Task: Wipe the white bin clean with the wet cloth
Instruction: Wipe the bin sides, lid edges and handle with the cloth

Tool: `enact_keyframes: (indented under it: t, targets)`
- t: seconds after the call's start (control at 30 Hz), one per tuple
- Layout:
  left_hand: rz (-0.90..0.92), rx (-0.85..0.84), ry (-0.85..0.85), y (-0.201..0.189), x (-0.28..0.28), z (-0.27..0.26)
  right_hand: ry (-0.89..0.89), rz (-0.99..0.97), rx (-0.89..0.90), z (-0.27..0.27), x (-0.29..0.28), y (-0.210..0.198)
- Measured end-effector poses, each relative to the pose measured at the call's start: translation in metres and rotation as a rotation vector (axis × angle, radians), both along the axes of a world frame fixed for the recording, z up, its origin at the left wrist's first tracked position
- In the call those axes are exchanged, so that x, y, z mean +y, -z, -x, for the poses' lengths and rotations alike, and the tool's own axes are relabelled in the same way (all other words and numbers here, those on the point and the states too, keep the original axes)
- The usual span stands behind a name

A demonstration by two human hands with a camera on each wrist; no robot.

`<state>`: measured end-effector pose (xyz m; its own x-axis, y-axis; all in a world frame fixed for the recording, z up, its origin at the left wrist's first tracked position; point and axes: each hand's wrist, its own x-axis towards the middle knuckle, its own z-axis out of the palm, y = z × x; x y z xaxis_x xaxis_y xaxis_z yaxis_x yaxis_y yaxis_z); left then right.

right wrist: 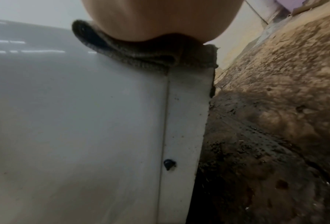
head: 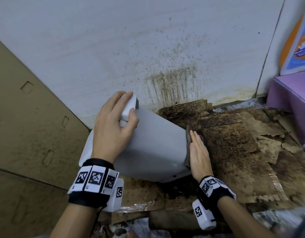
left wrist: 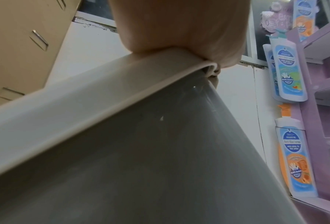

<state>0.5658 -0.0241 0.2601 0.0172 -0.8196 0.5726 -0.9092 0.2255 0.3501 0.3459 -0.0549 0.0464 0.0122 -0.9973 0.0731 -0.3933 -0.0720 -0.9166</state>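
Head view: white bin (head: 148, 145) tipped on its side at centre frame, rim toward 10 o'clock, base toward 4 o'clock, lying over stained, peeling cardboard on the floor (head: 234, 152). My left hand (head: 114, 124) grips the rim, fingers curled over its edge. My right hand (head: 199, 152) lies flat, fingers straight, pressing a dark cloth (head: 188, 136) against the bin's base. Bin wall looks smooth and pale grey-white. Dirty splatter marks on the white wall (head: 174, 83) at 12 o'clock. Brown carton (head: 28, 117) at 9 o'clock, lilac display stand (head: 289, 93) at 3 o'clock. Wristbands carry square black-and-white code tags.

Left wrist view: left hand (left wrist: 179, 25) on the bin's rolled rim (left wrist: 102, 97); a few tiny specks on the wall below it. At 3 o'clock, display bottles (left wrist: 288, 72); label reads "Anti-Bacteria" and "KIDS HEAD TO TOE WASH".

Right wrist view: palm on the folded, ribbed grey-brown cloth (right wrist: 141, 53), which sits on the bin's base edge (right wrist: 187, 121). Small dark specks and one dark blob near 6 o'clock on the bin.
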Motion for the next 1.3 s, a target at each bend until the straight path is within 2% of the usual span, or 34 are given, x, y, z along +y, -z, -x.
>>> enact_keyframes:
  t: [0.23,0.5,0.67,0.77,0.9,1.03,1.2,1.3]
  targets:
    - [-0.005,0.013,-0.014,0.0,0.001,0.0,0.032,-0.037,0.024,-0.008,0.0,-0.009]
    - [0.008,0.024,-0.035,0.0,0.003,-0.001,-0.021,-0.053,0.134,-0.035,0.002,-0.046]
    - [0.019,0.005,-0.017,0.001,0.002,0.002,-0.16,0.138,0.079,-0.072,0.011,-0.092]
    - [0.016,-0.003,-0.015,0.001,0.004,-0.002,-0.237,0.221,0.072,-0.082,0.014,-0.103]
    - [0.013,-0.002,-0.003,0.002,0.006,-0.004,-0.239,0.298,0.084,-0.071,0.007,-0.089]
    - [0.011,-0.008,0.009,0.002,0.005,-0.004,-0.185,0.286,0.101,-0.05,0.002,-0.061]
    - [-0.001,0.014,0.003,0.001,0.006,-0.007,-0.074,0.092,0.135,-0.01,0.001,-0.015]
    - [0.005,0.017,0.002,0.001,0.005,-0.009,-0.079,-0.041,0.109,0.006,-0.002,-0.002]
